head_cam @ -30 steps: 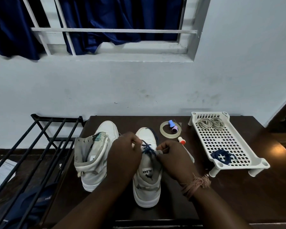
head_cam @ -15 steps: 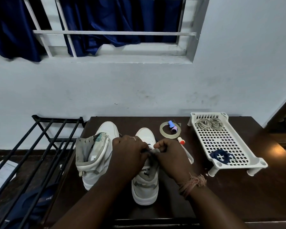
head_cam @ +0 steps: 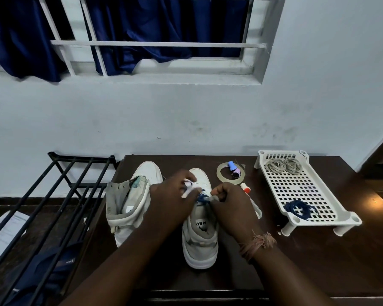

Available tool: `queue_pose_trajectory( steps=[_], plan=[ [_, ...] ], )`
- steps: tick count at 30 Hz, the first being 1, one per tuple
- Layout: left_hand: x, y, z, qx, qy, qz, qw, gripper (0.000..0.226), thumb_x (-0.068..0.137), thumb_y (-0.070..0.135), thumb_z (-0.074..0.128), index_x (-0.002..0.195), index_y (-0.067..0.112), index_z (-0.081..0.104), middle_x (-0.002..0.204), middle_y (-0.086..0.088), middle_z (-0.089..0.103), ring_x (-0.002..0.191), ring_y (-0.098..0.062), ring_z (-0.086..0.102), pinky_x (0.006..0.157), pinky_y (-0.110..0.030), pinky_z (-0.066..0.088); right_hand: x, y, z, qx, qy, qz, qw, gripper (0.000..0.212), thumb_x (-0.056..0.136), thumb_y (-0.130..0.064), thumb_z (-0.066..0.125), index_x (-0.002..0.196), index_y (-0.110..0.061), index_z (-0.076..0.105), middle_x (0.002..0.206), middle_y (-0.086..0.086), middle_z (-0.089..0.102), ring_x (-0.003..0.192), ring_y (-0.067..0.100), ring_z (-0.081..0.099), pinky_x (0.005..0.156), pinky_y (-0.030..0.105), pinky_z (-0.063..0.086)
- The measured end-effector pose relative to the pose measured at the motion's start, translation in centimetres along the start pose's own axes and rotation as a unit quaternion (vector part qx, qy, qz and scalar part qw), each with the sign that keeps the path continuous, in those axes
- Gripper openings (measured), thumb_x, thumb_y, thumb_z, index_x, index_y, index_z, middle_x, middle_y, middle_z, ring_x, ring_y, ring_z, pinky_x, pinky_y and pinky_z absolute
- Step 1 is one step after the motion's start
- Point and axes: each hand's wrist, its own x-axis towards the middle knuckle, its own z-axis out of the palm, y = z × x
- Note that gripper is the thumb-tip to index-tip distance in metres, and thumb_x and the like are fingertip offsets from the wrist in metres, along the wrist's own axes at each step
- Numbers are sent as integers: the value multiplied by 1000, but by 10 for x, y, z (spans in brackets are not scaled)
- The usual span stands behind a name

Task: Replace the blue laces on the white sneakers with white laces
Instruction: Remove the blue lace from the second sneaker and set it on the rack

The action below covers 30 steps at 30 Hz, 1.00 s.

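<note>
Hands are working the right sneaker (head_cam: 200,230) mid-table, unlacing step. Left hand (head_cam: 175,195) is pinching the eyelet flap; right hand (head_cam: 229,203) is curled, apparently pulling the blue lace (head_cam: 202,198), which is crossing the lower eyelets. Left sneaker (head_cam: 131,206) is sitting laceless just beside. White laces (head_cam: 284,165) are waiting in the tray (head_cam: 314,191). Next, probably: freeing remaining crossings, steady pulls.

Left hand (head_cam: 175,195): knuckles up, fingers curled, pinching something pale at the fingertips.
Right hand (head_cam: 230,206): fingers curled in a pinch, thread band at the wrist.
Forearms: both reach forward, converging.
</note>
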Motion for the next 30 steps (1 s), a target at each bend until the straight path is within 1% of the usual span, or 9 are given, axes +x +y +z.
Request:
queue_pose_trajectory(
  steps=[5, 8, 10, 13, 16, 21, 24, 28, 30],
  plan=[
    [-6, -6, 8, 251, -8, 108, 962, 24, 81, 53, 57, 78, 36, 75, 81, 9, 61, 81, -20, 59, 76, -38, 31, 1, 1, 1, -5, -3, -5, 1000, 11, 84, -12, 68, 87, -22, 66, 77, -7, 67, 73, 5, 62, 63, 19, 46],
    [-3, -1, 6, 107, 50, 40, 992, 12, 90, 34, 55, 81, 31, 63, 92, 10, 63, 88, -18, 61, 78, -39, 42, 0, 1, 0, -8, 0, -5, 1000, 10, 85, -12, 66, 87, -22, 66, 76, -8, 67, 73, 5, 62, 64, 21, 47],
    [4, 5, 0, -150, 22, -97, 984, 15, 99, 29, 50, 87, 28, 58, 94, 8, 71, 91, -18, 67, 83, -42, 52, 0, 0, 0, 6, -12, 0, 1000, 11, 86, -11, 64, 88, -22, 66, 77, -7, 67, 74, 7, 63, 64, 22, 47],
    [16, 13, -15, -518, 27, -278, 809, 20, 108, 19, 41, 95, 13, 55, 86, -8, 77, 82, -25, 74, 70, -34, 61, 0, -2, 3, 4, -33, -17, 999, 21, 85, -7, 59, 92, -26, 66, 91, -2, 66, 79, 10, 61, 64, 21, 43],
    [24, 8, -24, -587, 77, -305, 746, 26, 108, 18, 41, 85, 16, 51, 67, -3, 57, 56, -16, 58, 47, -19, 46, -1, -5, 9, -40, -66, -66, 995, 36, 84, 0, 56, 105, -27, 68, 110, 1, 54, 87, 12, 59, 68, 9, 40],
    [16, -3, -18, -291, 89, -306, 902, 23, 98, 25, 57, 120, 21, 55, 109, -1, 68, 91, -18, 68, 87, -44, 57, -8, -10, 17, -125, -41, -113, 985, 15, 89, -15, 58, 101, -20, 67, 109, -1, 46, 79, 17, 63, 74, 29, 54],
    [5, 1, -10, -107, 52, -152, 981, 28, 87, 29, 69, 115, 23, 64, 110, 7, 61, 101, -17, 61, 94, -40, 50, -7, -10, 18, -149, -21, -130, 980, 8, 91, -23, 58, 90, -17, 63, 102, -2, 45, 73, 16, 60, 70, 31, 52],
    [-7, 4, -3, 139, 12, -80, 987, 32, 72, 67, 63, 76, 36, 69, 83, 16, 62, 84, -8, 57, 74, -32, 47, 0, -8, 17, -124, 45, -108, 985, 12, 90, -22, 61, 80, -16, 62, 95, -2, 53, 75, 12, 53, 65, 25, 40],
    [-7, 6, -4, 93, -29, -115, 989, 31, 77, 59, 68, 70, 29, 68, 70, 14, 64, 75, -7, 60, 65, -25, 42, 4, -7, 14, -88, 97, -54, 990, 14, 85, -18, 58, 71, -17, 56, 84, -1, 58, 73, 10, 51, 59, 23, 34]
  ],
)
